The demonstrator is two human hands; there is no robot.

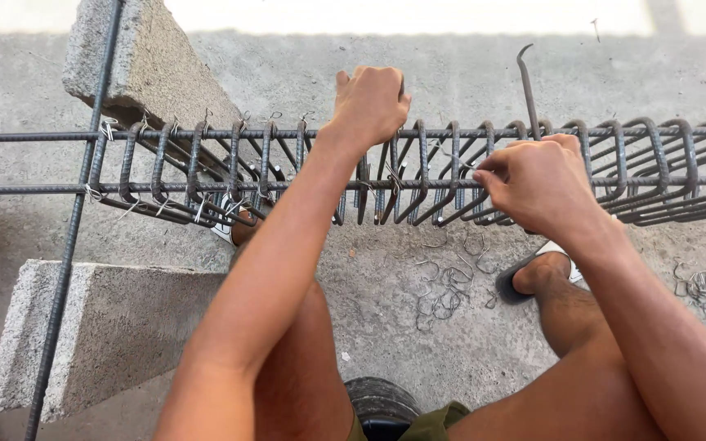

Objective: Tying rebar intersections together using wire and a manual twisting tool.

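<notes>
The left hand (369, 102) grips the far bar of the rebar cage (418, 167); the right hand (537, 181), closed, pinches tie wire at the near bar. Sharp wire ends may prick fingers, and untied stirrups (655, 167) could shift.

The left hand (372, 102) is gripping the far bar of a rebar cage (288, 175) lying across two concrete blocks (116, 322). The right hand (537, 181) is pinching tie wire (458, 155) beside a hooked tying tool (528, 86), above loose wire loops (443, 290) on the ground.
</notes>
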